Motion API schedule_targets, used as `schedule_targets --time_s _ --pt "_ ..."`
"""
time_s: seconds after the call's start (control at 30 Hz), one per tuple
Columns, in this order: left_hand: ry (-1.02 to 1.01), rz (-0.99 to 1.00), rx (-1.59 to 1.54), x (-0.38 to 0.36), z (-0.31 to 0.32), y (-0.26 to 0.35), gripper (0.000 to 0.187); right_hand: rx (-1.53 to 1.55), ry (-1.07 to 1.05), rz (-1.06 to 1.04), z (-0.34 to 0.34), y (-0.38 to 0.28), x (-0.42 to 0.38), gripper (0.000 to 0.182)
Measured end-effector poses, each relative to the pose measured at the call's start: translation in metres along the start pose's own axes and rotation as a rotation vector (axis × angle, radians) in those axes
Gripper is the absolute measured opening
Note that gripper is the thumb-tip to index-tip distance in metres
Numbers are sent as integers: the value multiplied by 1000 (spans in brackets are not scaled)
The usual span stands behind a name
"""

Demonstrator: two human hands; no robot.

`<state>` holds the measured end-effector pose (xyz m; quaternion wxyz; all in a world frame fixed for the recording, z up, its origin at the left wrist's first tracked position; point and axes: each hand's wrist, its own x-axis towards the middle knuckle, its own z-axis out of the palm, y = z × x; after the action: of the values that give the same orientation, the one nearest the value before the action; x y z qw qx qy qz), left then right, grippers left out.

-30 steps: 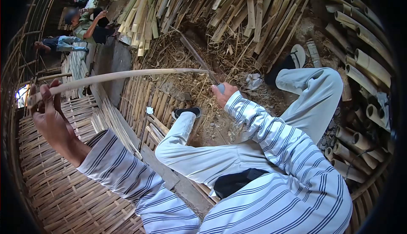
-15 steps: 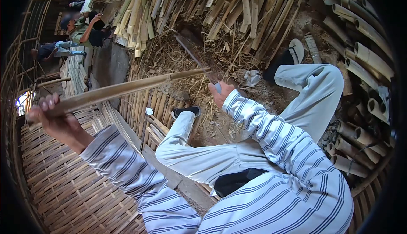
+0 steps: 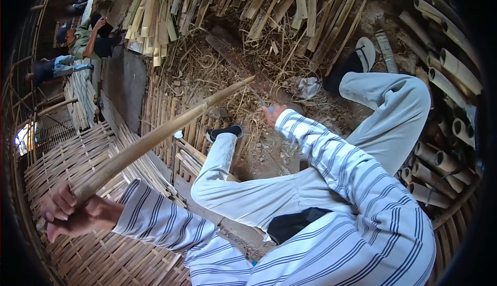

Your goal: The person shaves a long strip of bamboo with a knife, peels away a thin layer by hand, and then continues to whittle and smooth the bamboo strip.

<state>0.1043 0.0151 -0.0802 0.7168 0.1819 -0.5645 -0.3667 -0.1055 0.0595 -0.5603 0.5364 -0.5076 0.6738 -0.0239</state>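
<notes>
In the head view, my left hand [image 3: 77,211] is wrapped round the near end of a long split bamboo strip [image 3: 155,140]. The strip slants up to the right, and its far tip crosses or lies close by the blade; contact cannot be made out. Closed on a grey handle, my right hand [image 3: 274,115] holds a long-bladed knife [image 3: 258,98]. Its thin blade points up and left, faint against the brown floor. Below the strip's tip, between my legs [image 3: 303,182], the ground carries fibres and shavings.
Split bamboo strips [image 3: 305,6] are heaped at the top. Cut bamboo tubes [image 3: 458,71] are stacked on the right. A woven bamboo mat [image 3: 124,255] lies at lower left. Shavings [image 3: 207,63] litter the ground. Another person [image 3: 85,40] sits at upper left, with someone in jeans [image 3: 57,68] nearby.
My left hand has moved down and slightly right, tilting the bamboo strip more steeply. My right hand has shifted slightly right and down with the knife.
</notes>
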Motion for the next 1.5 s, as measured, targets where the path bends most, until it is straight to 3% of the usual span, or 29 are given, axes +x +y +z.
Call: schedule_targets --time_s 0.1,0.17,0.27,0.4,0.43,0.53,0.67,0.7,0.73,0.8,0.83,0.9,1.03,1.13,1.2,1.3,1.33,1.4,1.5 --pt "63 -36 -94 1 -3 -1 37 -32 -55 -60 -30 -25 -37 63" --pt "-4 -100 -231 1 -15 3 33 -35 -111 -66 -41 -37 -41 62" --pt "-72 -107 -377 4 -28 6 28 -1 15 9 -11 -8 -5 61" --pt "-135 -123 -491 3 -27 5 28 -136 -3 57 0 27 30 64" --pt "-149 -124 -490 3 -26 5 28 -221 -6 -79 33 53 52 64" --pt "-148 -136 -528 3 -26 3 29 -83 -142 24 -41 -22 -22 62" --pt "-255 -178 -645 1 -28 -3 26 -76 -140 -14 -47 -28 -23 60" --pt "-264 -162 -642 1 -26 -4 24 -210 -211 -89 -59 -23 -22 56" --pt "-273 -146 -640 0 -23 -5 22 -448 -126 -270 -9 28 26 65" --pt "-303 -145 -667 3 -16 -12 20 -224 -124 120 -24 46 18 55" --pt "-305 -158 -685 5 -11 -15 20 -194 -141 49 -40 26 4 59" --pt "-301 -175 -710 5 -13 -14 18 -132 -117 130 -22 28 8 65" --pt "-287 -194 -697 8 -21 -10 19 -67 -189 92 -36 -10 -19 68" --pt "-284 -184 -698 7 -16 -14 19 -133 -80 157 -12 12 -2 69" --pt "-294 -165 -684 8 -19 -13 19 -249 -190 36 -33 16 -3 67" --pt "-287 -152 -690 9 -17 -15 20 -19 -81 125 -19 26 7 67" --pt "-277 -152 -695 8 -17 -14 21 -89 -14 -28 21 45 37 66" --pt "-236 -141 -620 9 -23 -11 25 30 64 -6 -12 -9 -14 62" --pt "-111 -80 -331 12 -31 1 31 70 2 -205 -14 -28 -34 52"
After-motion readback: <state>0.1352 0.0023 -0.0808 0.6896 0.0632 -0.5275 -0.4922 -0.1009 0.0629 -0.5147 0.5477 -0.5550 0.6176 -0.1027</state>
